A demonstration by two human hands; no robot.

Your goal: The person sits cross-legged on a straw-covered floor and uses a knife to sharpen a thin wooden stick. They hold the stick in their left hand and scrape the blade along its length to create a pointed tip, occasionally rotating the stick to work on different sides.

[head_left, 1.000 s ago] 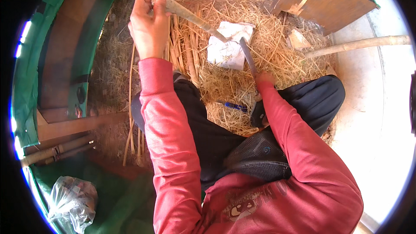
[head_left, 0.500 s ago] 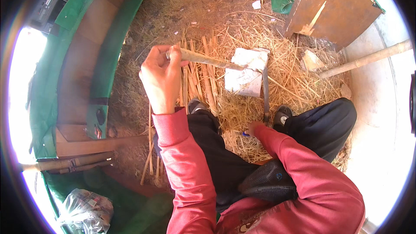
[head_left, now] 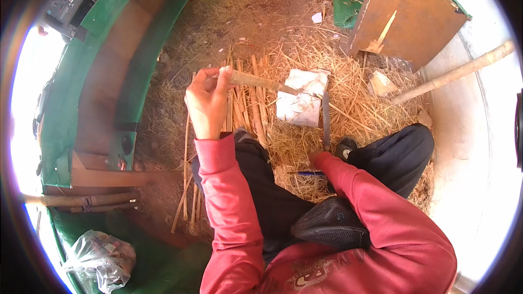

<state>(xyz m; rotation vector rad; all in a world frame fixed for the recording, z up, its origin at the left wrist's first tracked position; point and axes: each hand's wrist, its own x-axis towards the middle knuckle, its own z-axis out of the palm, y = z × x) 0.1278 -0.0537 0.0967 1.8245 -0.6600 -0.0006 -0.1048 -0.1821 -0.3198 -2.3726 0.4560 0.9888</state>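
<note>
My left hand is closed around one end of a bamboo stick. The stick slants to the right, and its far end lies over a pale white block on the straw. My right hand is low between my legs, partly covered by its red sleeve, closed on the near end of a long dark machete blade. The blade points away from me along the block's right side, its tip near the end of the stick. Just below my right hand, a thin tool with a blue part lies on the straw.
Split bamboo strips lie left of the block. Loose straw covers the ground. A bamboo pole and a brown board stand at the right. Green-edged panels curve along the left, above a clear plastic bag.
The machete blade has drawn back toward me along the block, and its tip sits lower. More of the blue tool shows. My left hand still holds the stick over the block.
</note>
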